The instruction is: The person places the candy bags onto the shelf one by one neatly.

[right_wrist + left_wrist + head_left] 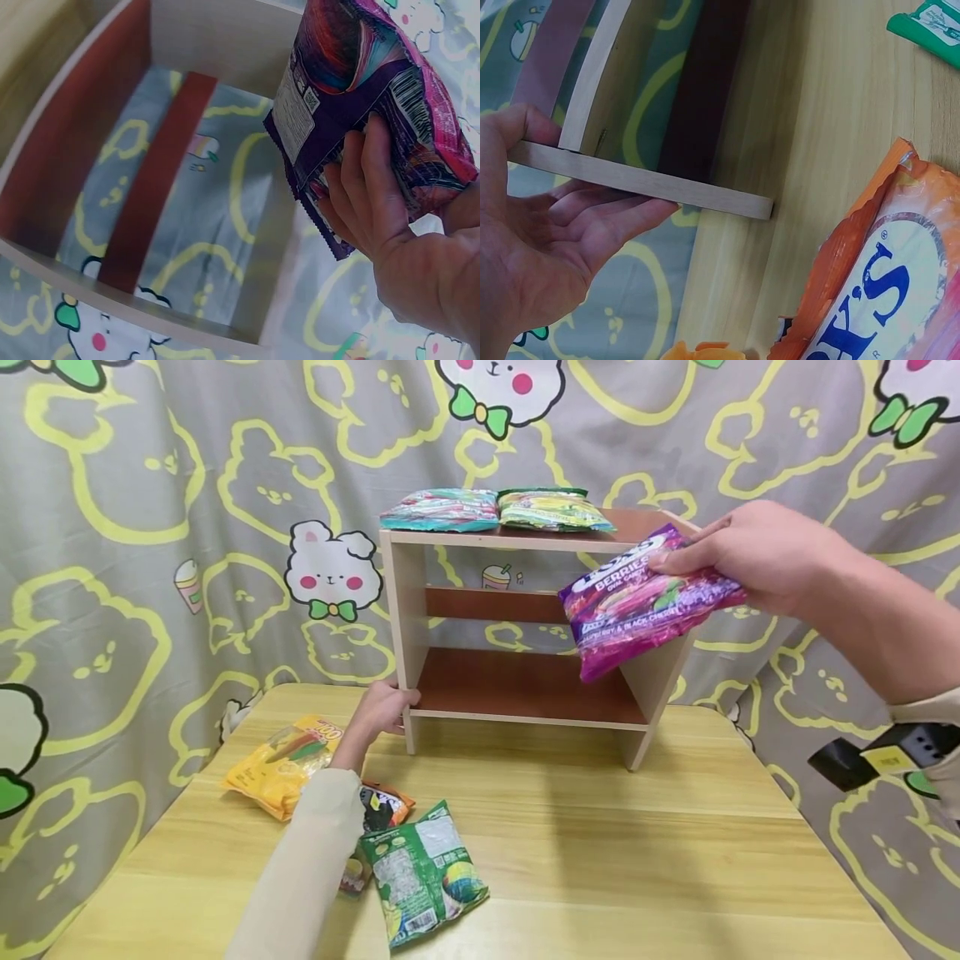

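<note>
My right hand (765, 556) holds a purple bag of berry candy (637, 610) in front of the shelf's upper right part, thumb on the printed front. In the right wrist view, its fingers (375, 180) spread across the bag's back. My left hand (380, 706) grips the left side panel of a small two-tier shelf (525, 689); the left wrist view shows thumb and fingers on opposite sides of the panel (667, 186). On the shelf's top board lie a teal and pink candy bag (442, 512) and, beside it, a green and yellow candy bag (551, 510).
On the wooden table (570, 877), left of the shelf, lie a yellow bag (288, 760), an orange and black bag (386, 806) and a green bag (427, 877). My left sleeve partly covers another pack (354, 872). A patterned curtain (225, 527) hangs behind.
</note>
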Demonstrator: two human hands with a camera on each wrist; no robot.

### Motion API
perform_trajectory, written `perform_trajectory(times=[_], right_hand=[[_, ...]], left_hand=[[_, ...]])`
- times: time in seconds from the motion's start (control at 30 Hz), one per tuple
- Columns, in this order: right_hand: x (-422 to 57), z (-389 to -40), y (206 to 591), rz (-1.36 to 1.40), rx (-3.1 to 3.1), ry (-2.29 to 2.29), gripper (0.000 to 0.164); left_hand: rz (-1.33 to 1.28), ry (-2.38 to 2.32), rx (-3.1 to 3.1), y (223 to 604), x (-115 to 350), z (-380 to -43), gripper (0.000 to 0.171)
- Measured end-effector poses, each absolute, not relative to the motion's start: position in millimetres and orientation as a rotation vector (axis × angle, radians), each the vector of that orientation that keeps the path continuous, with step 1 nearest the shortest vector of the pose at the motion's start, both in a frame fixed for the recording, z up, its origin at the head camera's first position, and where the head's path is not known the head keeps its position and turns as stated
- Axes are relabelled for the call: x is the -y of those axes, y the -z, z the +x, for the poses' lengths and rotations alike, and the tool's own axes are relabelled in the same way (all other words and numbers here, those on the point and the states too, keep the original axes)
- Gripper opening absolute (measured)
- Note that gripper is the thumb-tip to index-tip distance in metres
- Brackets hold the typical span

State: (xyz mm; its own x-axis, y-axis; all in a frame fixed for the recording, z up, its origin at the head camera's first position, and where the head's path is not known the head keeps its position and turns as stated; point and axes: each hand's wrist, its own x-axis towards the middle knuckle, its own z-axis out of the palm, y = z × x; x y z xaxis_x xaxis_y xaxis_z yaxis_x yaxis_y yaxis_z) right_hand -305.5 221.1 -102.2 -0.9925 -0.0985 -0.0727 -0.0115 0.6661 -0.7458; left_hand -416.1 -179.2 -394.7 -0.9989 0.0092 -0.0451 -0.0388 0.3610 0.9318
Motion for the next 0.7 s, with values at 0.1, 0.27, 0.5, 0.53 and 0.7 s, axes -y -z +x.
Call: perform_trajectory(times=[0.1, 0.27, 0.5, 0.53, 0.7], right_hand=[[-230, -311, 91, -0.057, -2.738, 1.359, 0.077], [-249, -317, 76, 0.008, -2.608, 1.646, 0.058], [-268, -326, 74, 0.071, -2.478, 1.989, 0.048], [-270, -328, 74, 0.090, -2.441, 2.042, 0.048], [-288, -342, 78, 0.140, -2.198, 2.232, 0.047]], left_hand=[[-0.026, -1.753, -2.553, 395, 179, -416, 0.049], [-0.028, -1.749, -2.554, 396, 180, -416, 0.047], [-0.019, -1.759, -2.553, 397, 179, -416, 0.042], [-0.013, -1.760, -2.554, 397, 179, -417, 0.042], [-0.016, -1.768, -2.552, 399, 179, -419, 0.040]])
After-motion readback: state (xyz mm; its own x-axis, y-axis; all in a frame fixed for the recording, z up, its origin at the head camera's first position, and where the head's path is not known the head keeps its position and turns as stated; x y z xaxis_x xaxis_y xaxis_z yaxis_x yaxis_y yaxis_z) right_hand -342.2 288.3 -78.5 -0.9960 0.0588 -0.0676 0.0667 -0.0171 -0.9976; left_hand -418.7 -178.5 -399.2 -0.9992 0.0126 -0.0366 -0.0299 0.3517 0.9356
